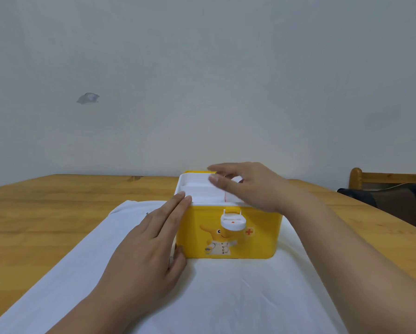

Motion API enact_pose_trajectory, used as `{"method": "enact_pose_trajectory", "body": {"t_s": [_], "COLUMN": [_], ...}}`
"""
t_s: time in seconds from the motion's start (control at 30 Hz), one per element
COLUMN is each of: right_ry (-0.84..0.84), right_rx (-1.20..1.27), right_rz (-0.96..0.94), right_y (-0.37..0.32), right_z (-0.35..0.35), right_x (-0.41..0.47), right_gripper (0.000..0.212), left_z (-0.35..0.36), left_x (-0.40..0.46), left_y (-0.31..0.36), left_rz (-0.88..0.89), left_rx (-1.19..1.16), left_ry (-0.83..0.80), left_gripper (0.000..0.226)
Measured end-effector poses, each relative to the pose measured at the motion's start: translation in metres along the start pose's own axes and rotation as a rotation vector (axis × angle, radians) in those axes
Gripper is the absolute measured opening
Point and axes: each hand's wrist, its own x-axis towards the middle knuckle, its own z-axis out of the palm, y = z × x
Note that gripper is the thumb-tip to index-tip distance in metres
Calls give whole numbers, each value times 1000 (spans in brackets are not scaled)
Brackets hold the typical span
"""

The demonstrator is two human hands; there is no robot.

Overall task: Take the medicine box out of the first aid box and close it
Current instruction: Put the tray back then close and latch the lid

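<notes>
A yellow first aid box (228,235) stands lidless on a white cloth (226,292) over a wooden table (57,201), at centre. From seven o'clock, the left hand (151,247) lies flat and open against its left side. From four o'clock, the right hand (248,186) hovers over the white inner tray (197,189), fingers loosely spread, holding nothing. The medicine box cannot be made out.

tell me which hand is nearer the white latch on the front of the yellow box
Right. The right hand hovers over the box's open top, just above the white latch. The left hand rests against the box's left side, farther from the latch.
</notes>
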Motion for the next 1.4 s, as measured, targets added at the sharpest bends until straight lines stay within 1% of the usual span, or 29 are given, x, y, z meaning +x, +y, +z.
{"method": "enact_pose_trajectory", "body": {"t_s": [0.07, 0.1, 0.13, 0.17, 0.23, 0.27, 0.33, 0.37, 0.4, 0.53, 0.63, 0.73, 1.0, 1.17, 1.4], "right_ry": [206, 302, 374, 412, 392, 358, 291, 273, 266, 290, 300, 297, 307, 325, 392], "right_rx": [26, 17, 3, 3, 99, 201, 456, 570, 633, 728, 831, 932, 1096, 1113, 946], "right_rz": [65, 124, 194, 267, 416, 482, 590, 623, 639, 647, 622, 593, 525, 523, 454], "right_y": [15, 24, 33, 42, 56, 61, 67, 69, 72, 79, 75, 76, 76, 78, 87], "right_z": [-2, -4, -5, -7, -8, -7, -4, -2, -1, 1, 1, 3, 4, 5, 7], "right_x": [6, 9, 11, 12, 14, 14, 14, 14, 14, 15, 9, 7, 5, 7, 10], "right_gripper": [51, 44, 41, 42, 48, 49, 45, 43, 43, 43, 52, 55, 65, 67, 70], "left_z": [0, -1, -1, -2, -3, -3, -3, -2, -2, -3, -4, -6, -8, -8, -9], "left_x": [0, -1, -1, -1, -1, 0, 0, 0, 0, 0, 0, -1, -2, -1, -3], "left_y": [1, 2, 2, 3, 5, 6, 8, 10, 10, 12, 12, 12, 11, 11, 9], "left_rz": [-5, -9, -14, -20, -34, -47, -79, -96, -110, -126, -133, -139, -123, -119, -114], "left_rx": [-12, -17, -22, -30, -47, -54, -60, -63, -68, -107, -127, -139, -116, -135, -149], "left_ry": [2, 5, 8, 13, 21, 19, 4, -9, -21, -46, -66, -59, -34, -45, -51], "left_gripper": [91, 91, 91, 91, 92, 93, 96, 97, 98, 97, 97, 96, 100, 102, 105]}}
